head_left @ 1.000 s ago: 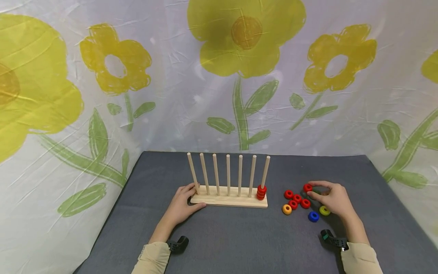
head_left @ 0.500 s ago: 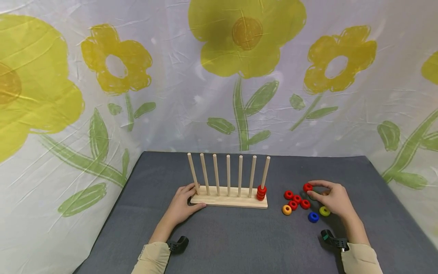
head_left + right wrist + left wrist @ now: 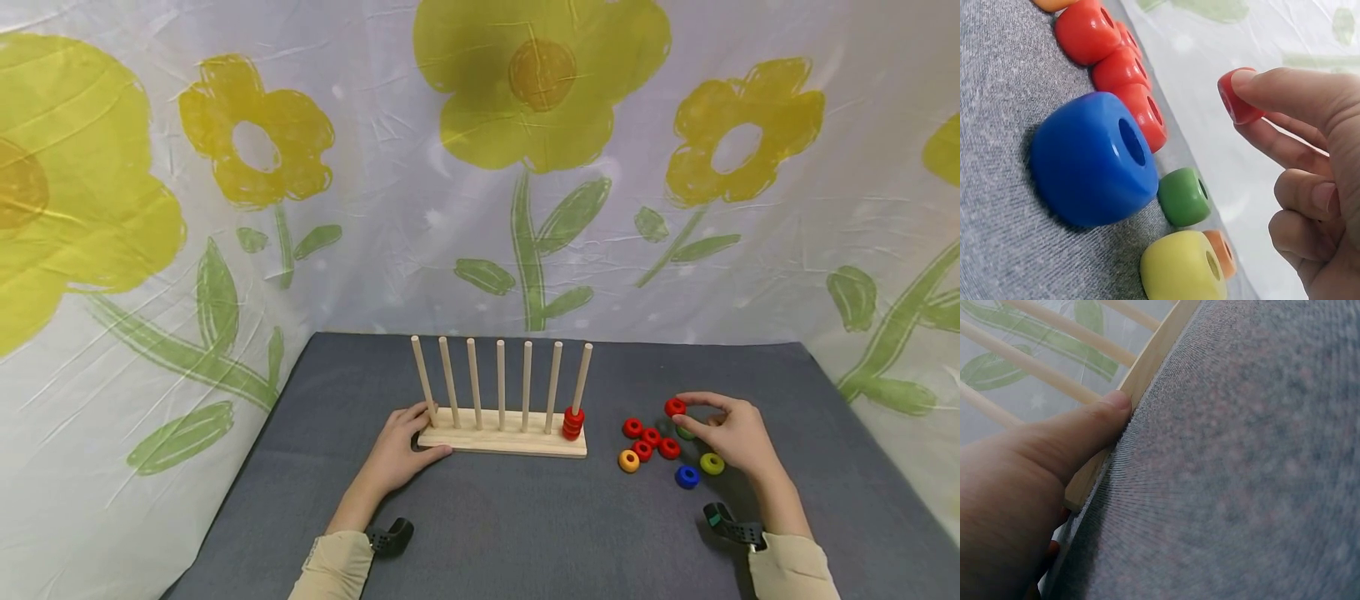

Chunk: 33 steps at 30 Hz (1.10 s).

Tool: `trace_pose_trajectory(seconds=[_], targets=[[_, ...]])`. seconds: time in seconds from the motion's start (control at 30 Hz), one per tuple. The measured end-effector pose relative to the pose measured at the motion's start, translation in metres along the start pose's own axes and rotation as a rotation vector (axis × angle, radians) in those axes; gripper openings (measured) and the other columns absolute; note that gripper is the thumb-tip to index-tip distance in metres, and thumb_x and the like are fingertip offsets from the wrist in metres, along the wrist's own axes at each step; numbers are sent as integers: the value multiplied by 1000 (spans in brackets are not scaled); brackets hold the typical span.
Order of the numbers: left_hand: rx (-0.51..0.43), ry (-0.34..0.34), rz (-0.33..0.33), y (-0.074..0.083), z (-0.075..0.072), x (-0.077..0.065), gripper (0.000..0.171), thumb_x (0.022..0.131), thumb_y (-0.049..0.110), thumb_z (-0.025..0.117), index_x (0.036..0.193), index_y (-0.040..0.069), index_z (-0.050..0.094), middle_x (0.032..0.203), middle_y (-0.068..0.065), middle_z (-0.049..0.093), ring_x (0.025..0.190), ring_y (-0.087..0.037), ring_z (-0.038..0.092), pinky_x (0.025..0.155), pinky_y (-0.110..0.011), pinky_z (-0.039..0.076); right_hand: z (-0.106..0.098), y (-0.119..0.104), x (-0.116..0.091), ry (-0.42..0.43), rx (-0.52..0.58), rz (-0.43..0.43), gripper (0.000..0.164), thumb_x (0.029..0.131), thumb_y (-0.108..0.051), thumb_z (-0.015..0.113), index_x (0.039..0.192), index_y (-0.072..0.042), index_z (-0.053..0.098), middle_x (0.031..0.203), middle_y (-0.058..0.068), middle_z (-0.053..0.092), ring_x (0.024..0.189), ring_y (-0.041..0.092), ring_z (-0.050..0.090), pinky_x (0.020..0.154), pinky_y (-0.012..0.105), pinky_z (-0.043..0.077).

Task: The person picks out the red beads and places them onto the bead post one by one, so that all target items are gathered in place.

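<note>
A wooden peg stand (image 3: 498, 432) with a row of upright pegs stands on the grey cloth. Its left end is held by my left hand (image 3: 401, 446), thumb along the front edge of the base; in the left wrist view the thumb (image 3: 1100, 415) presses that edge, other fingers mostly hidden. Several red beads (image 3: 573, 423) are stacked on the rightmost peg. Between thumb and forefinger my right hand (image 3: 738, 433) pinches a red bead (image 3: 1238, 97), raised off the cloth. Below it sits a green bead (image 3: 1185, 197), partly covered by the hand in the head view.
Several loose red beads (image 3: 651, 437) cluster right of the stand. Around them lie an orange bead (image 3: 628, 460), a blue bead (image 3: 687, 477) and a yellow-green bead (image 3: 712, 463). Another orange bead (image 3: 1219, 253) shows behind the yellow-green one. A flowered sheet (image 3: 390, 250) hangs behind the table.
My right hand has risen slightly with the red bead pinched in it, and more of the green bead shows beneath. The left hand and the peg stand have stayed put.
</note>
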<state>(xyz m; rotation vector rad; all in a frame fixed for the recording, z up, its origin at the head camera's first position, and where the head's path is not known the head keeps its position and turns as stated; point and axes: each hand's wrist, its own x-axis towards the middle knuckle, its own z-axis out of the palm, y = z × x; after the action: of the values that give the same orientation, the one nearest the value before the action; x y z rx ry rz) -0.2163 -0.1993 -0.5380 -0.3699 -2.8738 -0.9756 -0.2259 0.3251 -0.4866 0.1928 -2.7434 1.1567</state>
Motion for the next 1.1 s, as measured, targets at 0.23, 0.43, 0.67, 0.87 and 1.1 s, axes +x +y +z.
trace_pose_trajectory(seconds=[0.23,0.43,0.67,0.87,1.1], targets=[[4,0,0,0,0,0,74,92,42,85,152,7,59,161,-17,49,142,-40,46,114,-63,42,-1,-5,0,1,16,-15,35,96,-29,83,123,-8,77,50,-12,29,42,7,24,38,28,27],[4,7,5,0,0,1,72,92,40,85,150,5,61,160,-18,50,142,-41,46,114,-62,42,-2,-10,0,2,45,-22,34,96,-30,82,123,-9,77,50,-11,29,41,6,24,37,28,26],[-3,-1,0,1,0,0,73,92,40,85,151,6,60,161,-18,49,143,-41,45,115,-63,41,-3,-15,0,3,65,-23,35,96,-30,82,123,-9,77,50,-10,29,42,7,23,38,29,26],[5,-2,0,0,0,0,74,92,41,85,152,6,59,161,-18,49,142,-41,46,114,-63,42,-3,-20,0,17,75,-38,33,96,-29,83,123,-10,77,51,-10,29,42,7,23,38,29,26],[0,0,8,0,-1,0,73,92,40,85,152,6,60,161,-18,49,142,-40,46,114,-62,42,-4,-28,-1,24,111,-55,33,96,-27,83,124,-11,77,50,-9,30,41,5,23,37,30,27]])
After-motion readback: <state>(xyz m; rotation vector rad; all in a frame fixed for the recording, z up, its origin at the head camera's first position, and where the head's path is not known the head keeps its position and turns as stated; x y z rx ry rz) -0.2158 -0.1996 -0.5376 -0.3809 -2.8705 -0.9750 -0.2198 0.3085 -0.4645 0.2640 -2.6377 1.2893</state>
